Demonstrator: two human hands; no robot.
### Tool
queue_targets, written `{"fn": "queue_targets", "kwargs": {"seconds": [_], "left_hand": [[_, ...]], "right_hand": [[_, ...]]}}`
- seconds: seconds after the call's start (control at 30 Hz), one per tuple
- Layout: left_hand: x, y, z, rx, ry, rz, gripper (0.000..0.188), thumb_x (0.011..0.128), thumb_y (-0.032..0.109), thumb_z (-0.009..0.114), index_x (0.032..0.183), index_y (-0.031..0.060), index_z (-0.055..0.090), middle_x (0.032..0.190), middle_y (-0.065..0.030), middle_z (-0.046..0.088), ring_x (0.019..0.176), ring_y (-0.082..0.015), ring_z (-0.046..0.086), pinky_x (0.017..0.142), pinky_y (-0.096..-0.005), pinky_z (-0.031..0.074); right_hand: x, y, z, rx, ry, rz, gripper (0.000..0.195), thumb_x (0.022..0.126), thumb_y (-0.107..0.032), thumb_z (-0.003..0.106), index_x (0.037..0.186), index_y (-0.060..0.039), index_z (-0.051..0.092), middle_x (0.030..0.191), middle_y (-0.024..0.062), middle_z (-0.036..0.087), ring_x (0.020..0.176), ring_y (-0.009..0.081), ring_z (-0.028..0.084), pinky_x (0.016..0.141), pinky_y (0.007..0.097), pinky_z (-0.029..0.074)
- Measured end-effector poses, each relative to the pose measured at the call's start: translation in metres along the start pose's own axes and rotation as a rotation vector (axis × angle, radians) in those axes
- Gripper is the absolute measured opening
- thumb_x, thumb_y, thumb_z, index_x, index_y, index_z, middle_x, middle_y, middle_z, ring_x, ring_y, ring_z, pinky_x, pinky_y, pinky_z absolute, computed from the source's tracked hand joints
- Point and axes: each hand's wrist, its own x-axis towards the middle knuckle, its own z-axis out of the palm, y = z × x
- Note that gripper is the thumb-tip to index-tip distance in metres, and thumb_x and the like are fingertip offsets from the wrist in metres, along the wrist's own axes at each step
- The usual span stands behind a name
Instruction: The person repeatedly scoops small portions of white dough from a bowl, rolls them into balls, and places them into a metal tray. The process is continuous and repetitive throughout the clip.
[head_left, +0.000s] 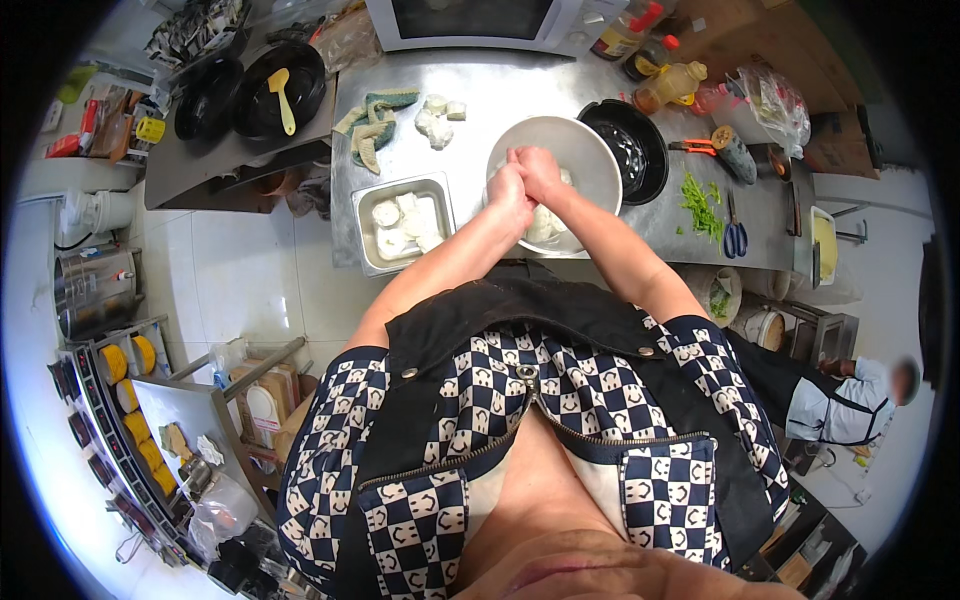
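My left hand (510, 193) and my right hand (537, 172) are clasped together over a large pale mixing bowl (592, 161). Their fingers are curled tightly; whatever may lie between the palms is hidden. Below them, white food pieces (545, 227) rest in the bowl, partly covered by my hands and forearm. Left of the bowl, a rectangular stainless steel pan (450, 196) contains several white rounded clumps (405, 217). More white clumps (435, 121) lie directly on the steel worktable (480, 82).
A green-patterned cloth (373, 127) lies left. Beside the bowl stands a black round pan (649, 150); farther right are chopped greens (701, 206), scissors (735, 234), an orange-handled tool (694, 146) and a cut green gourd (735, 154). Bottles (664, 86) and a microwave (480, 22) stand behind. A person (840, 409) is at right.
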Motion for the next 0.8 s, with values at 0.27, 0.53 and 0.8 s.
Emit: {"fn": "queue_targets", "kwargs": {"seconds": [0.27, 0.53, 0.8], "left_hand": [[-0.018, 0.021, -0.003, 0.256, -0.251, -0.133, 0.044, 0.078, 0.012, 0.044, 0.121, 0.0047, 0.035, 0.112, -0.0118, 0.047, 0.101, -0.0253, 0.049, 0.091, -0.0461, 0.030], [-0.037, 0.096, -0.097, 0.190, -0.096, 0.485, 0.023, 0.078, 0.006, 0.048, 0.099, -0.0012, 0.053, 0.097, -0.0116, 0.057, 0.086, -0.0228, 0.056, 0.076, -0.0340, 0.046], [-0.037, 0.120, -0.153, 0.044, 0.205, 0.475, 0.021, 0.076, 0.003, 0.046, 0.096, -0.0004, 0.051, 0.094, -0.0125, 0.057, 0.080, -0.0238, 0.057, 0.070, -0.0322, 0.046]], "right_hand": [[0.009, 0.020, -0.025, 0.409, -0.117, 0.181, 0.041, 0.084, -0.037, 0.044, 0.073, -0.0015, 0.062, 0.074, 0.0199, 0.061, 0.070, 0.0317, 0.061, 0.064, 0.0411, 0.047], [-0.020, -0.071, -0.096, 0.660, -0.161, 0.001, 0.032, 0.085, -0.032, 0.050, 0.078, -0.0019, 0.060, 0.066, 0.0001, 0.053, 0.061, 0.0083, 0.047, 0.056, 0.0235, 0.040], [-0.014, -0.114, -0.068, 0.459, -0.191, -0.280, 0.041, 0.086, -0.038, 0.047, 0.095, -0.0003, 0.060, 0.088, 0.0139, 0.063, 0.081, 0.0233, 0.059, 0.076, 0.0329, 0.045]]}}
